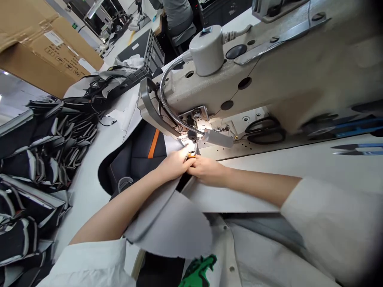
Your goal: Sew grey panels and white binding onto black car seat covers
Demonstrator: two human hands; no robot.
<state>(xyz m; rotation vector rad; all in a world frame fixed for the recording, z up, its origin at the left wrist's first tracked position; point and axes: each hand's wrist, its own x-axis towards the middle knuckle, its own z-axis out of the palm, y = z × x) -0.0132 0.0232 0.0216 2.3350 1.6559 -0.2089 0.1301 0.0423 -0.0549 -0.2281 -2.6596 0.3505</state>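
Observation:
Both hands are close together at the lit needle area of a sewing machine (257, 79). My left hand (173, 164) is closed on the edge of a seat cover piece (143, 139), black with an orange stripe. Its grey backing (176, 227) folds over and hangs off the table's front edge. Touching the left fingers, my right hand (208, 170) pinches the same edge, just in front of the presser foot (193, 135). Something small and orange shows at the fingertips; its kind is unclear.
Black-handled scissors (266, 130) lie under the machine arm, and blue-handled snips (356, 149) lie at the right. Stacked black and grey cut pieces (44, 159) fill the left side. Behind stand a grey crate (146, 52), a cardboard box (56, 48) and a seated person (179, 18).

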